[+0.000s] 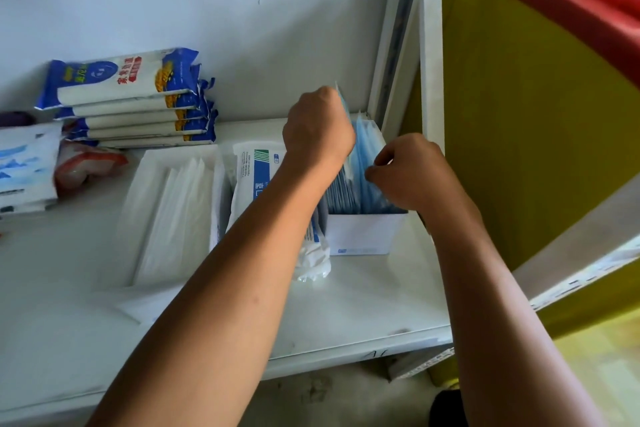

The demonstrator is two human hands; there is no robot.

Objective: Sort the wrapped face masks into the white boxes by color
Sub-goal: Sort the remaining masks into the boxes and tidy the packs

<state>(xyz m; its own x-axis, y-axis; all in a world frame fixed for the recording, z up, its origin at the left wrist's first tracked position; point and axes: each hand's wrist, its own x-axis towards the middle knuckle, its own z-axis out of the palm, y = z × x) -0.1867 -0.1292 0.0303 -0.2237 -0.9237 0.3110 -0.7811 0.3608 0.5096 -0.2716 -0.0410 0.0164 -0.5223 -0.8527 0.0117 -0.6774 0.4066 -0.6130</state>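
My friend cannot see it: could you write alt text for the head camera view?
A person's left hand holds a blue wrapped mask above a white box packed with blue masks, which the right hand pinches. A second box to its left holds white masks.

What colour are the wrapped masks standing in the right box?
The masks are light blue, seen best in head view.

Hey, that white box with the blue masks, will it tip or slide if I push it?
Probably light: the white box looks like thin card holding only flat blue masks. It likely slides rather than tips, its long base flat on the smooth shelf.
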